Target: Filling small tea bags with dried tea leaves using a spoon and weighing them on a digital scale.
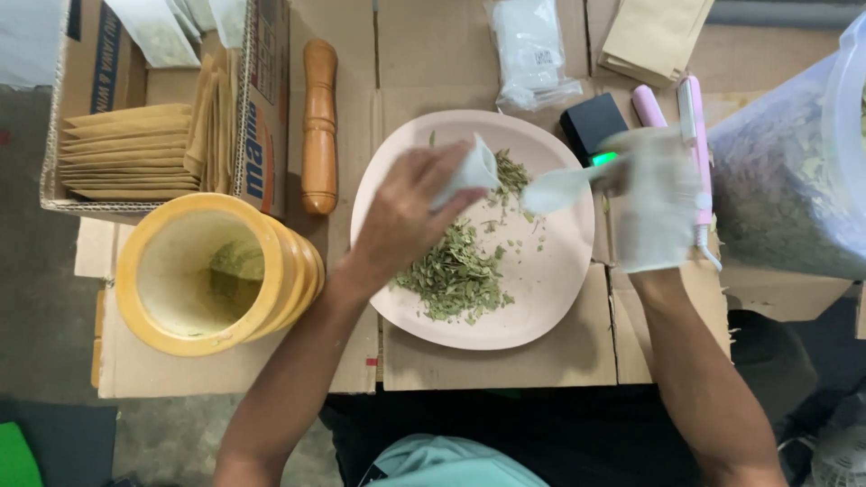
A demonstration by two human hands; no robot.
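A pale pink plate [541, 307] holds a heap of dried green leaves [456, 275], lying just below and between both hands. The bare left hand [406, 216] pinches a small white pouch [469, 171], mouth tilted rightward toward the white spoon [559, 187], which the gloved right hand [654, 203] grips. Motion blurs the spoon, so its load is unclear

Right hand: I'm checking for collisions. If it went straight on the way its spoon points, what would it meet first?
Probably the small white pouch held by the left hand; the right hand aims its spoon there, though height is unclear.
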